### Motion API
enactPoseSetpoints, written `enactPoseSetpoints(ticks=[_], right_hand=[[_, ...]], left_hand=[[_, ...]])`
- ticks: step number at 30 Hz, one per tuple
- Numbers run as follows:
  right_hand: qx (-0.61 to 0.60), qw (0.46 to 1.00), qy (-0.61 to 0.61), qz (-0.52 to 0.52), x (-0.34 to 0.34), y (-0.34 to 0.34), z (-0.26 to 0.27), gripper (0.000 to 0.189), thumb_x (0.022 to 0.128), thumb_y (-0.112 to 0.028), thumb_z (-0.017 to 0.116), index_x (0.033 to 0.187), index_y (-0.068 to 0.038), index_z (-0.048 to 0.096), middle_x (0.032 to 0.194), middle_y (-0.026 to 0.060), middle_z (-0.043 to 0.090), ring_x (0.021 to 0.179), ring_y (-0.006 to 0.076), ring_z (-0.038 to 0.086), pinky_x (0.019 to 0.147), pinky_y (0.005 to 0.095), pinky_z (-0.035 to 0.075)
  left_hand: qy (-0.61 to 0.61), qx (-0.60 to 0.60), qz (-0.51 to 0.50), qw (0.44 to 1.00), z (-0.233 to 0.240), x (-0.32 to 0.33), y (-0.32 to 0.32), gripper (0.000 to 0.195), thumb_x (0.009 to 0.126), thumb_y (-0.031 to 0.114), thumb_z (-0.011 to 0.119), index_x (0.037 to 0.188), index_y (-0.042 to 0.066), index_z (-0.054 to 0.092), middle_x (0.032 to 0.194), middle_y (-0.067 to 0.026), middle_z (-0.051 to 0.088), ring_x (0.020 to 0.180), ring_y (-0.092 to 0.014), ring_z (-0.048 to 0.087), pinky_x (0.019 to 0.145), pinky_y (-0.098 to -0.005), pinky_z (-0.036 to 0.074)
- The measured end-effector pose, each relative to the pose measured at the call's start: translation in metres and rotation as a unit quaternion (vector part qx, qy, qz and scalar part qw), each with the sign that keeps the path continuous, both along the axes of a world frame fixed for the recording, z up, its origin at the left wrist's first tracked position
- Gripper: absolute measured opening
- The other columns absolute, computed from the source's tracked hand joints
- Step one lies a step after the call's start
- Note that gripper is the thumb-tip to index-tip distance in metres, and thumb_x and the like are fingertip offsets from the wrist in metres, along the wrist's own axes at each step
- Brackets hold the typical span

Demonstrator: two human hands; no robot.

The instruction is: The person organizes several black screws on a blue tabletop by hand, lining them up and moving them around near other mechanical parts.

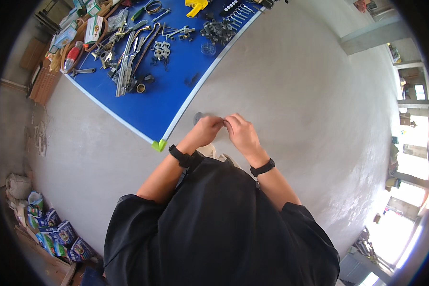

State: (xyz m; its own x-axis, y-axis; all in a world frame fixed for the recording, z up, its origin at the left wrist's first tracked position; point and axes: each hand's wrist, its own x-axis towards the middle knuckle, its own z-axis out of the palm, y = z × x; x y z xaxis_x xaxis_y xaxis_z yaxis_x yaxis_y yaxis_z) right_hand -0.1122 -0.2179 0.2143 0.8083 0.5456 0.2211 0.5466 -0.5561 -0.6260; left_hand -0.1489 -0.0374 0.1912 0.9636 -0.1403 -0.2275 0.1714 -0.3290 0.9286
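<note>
My left hand (206,130) and my right hand (243,132) meet in front of my body, fingertips pinched together and almost touching. Any small item between the fingertips is too small or too hidden to make out. Both hands are above the grey floor (289,93), just right of the nearest corner of a blue-topped table (146,114). A bright green corner guard (159,145) caps that corner, close to my left wrist. Each wrist wears a black band.
On the table lie metal rails (126,68), a combination wrench (85,71), a brass-coloured ring (140,88), a dark finned metal part (217,32) and a yellow plastic tool (197,7). Boxes (93,30) crowd its left edge. Printed bags (63,232) lie by the left wall.
</note>
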Motion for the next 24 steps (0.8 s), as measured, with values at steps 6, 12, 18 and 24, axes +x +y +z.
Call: enactPoseSetpoints(ticks=[6,12,18,24], right_hand=[[-0.109,0.992,-0.009,0.057,0.09,0.027,-0.004,0.006,0.096,-0.007,0.069,0.102,-0.005,0.066,0.099,0.0088,0.067,0.081,0.0332,0.07,0.067,0.0412,0.059],[-0.127,0.984,0.018,0.127,0.171,0.076,-0.011,0.005,0.097,-0.008,0.068,0.102,-0.005,0.068,0.098,0.0093,0.068,0.082,0.0338,0.07,0.068,0.0414,0.058],[-0.084,0.963,0.066,0.246,0.226,0.134,-0.053,0.007,0.096,-0.008,0.068,0.101,-0.003,0.071,0.098,0.0118,0.07,0.083,0.0375,0.069,0.07,0.044,0.057],[-0.098,0.904,0.058,0.412,0.266,0.192,-0.123,0.006,0.094,-0.007,0.07,0.099,-0.005,0.073,0.097,0.0129,0.07,0.084,0.0382,0.069,0.071,0.0445,0.058]], left_hand=[[-0.013,-0.034,0.057,0.998,-0.039,0.071,0.023,0.022,0.101,0.014,0.059,0.108,-0.002,0.072,0.083,-0.0228,0.068,0.074,-0.033,0.064,0.072,-0.0428,0.052],[0.095,-0.024,0.33,0.939,-0.072,0.088,0.074,0.019,0.102,0.011,0.058,0.108,-0.001,0.071,0.082,-0.0239,0.069,0.077,-0.04,0.066,0.073,-0.0457,0.052],[-0.044,0.246,0.482,0.84,-0.14,0.064,0.111,0.021,0.102,0.003,0.054,0.121,0.0,0.063,0.109,-0.0212,0.068,0.101,-0.041,0.064,0.088,-0.0472,0.052],[0.019,0.379,0.532,0.757,-0.183,0.08,0.102,0.027,0.097,0.003,0.058,0.124,0.005,0.062,0.106,-0.0135,0.063,0.102,-0.036,0.059,0.09,-0.0449,0.048]])
